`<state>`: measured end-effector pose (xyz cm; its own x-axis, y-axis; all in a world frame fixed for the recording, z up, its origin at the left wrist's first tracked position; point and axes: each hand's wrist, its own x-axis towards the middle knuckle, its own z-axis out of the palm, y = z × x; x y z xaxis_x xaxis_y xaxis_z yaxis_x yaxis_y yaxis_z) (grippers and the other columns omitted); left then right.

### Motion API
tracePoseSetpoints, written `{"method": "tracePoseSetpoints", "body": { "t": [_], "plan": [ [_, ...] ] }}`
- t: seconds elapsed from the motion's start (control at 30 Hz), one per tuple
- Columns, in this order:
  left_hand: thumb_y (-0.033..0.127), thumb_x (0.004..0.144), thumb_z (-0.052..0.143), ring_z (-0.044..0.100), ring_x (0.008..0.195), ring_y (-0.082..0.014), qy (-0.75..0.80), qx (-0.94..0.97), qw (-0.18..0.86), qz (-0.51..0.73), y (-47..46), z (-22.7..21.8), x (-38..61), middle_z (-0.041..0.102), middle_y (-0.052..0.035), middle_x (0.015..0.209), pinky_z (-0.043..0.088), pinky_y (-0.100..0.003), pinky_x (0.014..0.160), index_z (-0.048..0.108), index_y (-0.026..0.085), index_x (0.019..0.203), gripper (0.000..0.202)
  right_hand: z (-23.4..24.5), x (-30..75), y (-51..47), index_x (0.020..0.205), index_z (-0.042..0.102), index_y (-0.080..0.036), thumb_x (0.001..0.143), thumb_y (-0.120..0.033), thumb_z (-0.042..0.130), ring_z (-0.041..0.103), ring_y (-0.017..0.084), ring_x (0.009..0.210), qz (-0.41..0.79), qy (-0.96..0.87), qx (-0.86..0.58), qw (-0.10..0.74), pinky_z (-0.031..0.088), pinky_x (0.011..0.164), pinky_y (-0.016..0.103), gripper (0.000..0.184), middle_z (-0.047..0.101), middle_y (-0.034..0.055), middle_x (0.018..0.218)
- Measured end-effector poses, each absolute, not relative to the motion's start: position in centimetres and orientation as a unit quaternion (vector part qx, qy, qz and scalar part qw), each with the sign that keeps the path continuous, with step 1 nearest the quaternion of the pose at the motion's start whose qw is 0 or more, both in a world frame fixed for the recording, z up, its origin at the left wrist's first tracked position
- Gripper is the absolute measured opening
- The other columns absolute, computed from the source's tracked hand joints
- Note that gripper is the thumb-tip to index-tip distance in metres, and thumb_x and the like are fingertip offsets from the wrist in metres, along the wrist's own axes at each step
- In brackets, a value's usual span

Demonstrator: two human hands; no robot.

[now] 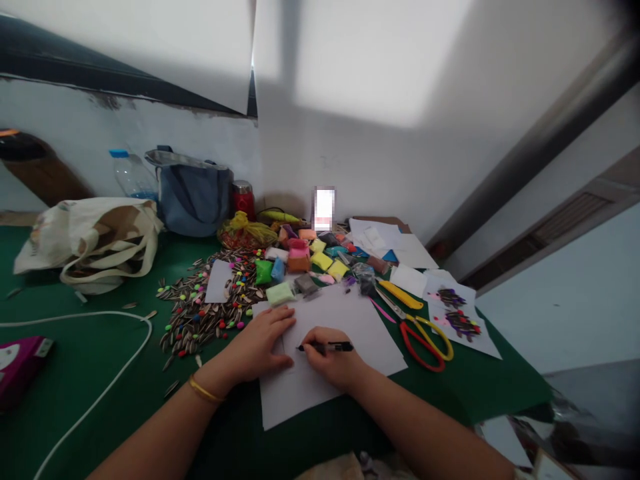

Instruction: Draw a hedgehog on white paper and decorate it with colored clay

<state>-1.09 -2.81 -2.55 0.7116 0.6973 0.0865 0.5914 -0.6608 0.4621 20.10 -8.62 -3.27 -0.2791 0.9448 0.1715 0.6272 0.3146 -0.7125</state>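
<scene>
White paper sheets (370,333) lie slightly askew on one another on the green table. My left hand (261,343) rests flat on their left part, fingers stretched out, with a yellow bangle (204,390) at the wrist. In my right hand (333,357) is a black pen (340,347), gripped between fingers and thumb, its tip pointing left at the paper near my left thumb. Any marks under the tip are too faint to make out. Left of the sheets spreads a pile of striped sunflower seeds (195,327) mixed with small coloured balls.
Coloured clay packets (299,259) crowd behind the paper. Right of it lie scissors (423,343), a yellow cutter (401,295) and a sheet with seed shapes (455,313). Bags (193,197) stand at the back left; a white cable (145,333) curves across the left side.
</scene>
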Motion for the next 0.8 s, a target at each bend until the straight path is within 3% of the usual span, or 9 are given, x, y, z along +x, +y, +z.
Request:
{"method": "tracePoseSetpoints", "body": {
  "t": [0.8],
  "plan": [
    [0.033,0.065,0.083,0.041,0.137,-0.0330,0.362,0.905,0.193,0.116,-2.80,-2.64,-1.11,0.046,-0.0139,0.148,0.034,-0.048,0.115,0.056,0.018,0.134,0.075,-3.56,19.96,-8.45,0.085,0.069,-0.020,0.083,-0.018,0.058,0.062,0.015,0.072,0.269,-0.750,-0.525,0.300,0.044,0.069,0.024,0.011,0.070,0.0000,0.078]
  ]
}}
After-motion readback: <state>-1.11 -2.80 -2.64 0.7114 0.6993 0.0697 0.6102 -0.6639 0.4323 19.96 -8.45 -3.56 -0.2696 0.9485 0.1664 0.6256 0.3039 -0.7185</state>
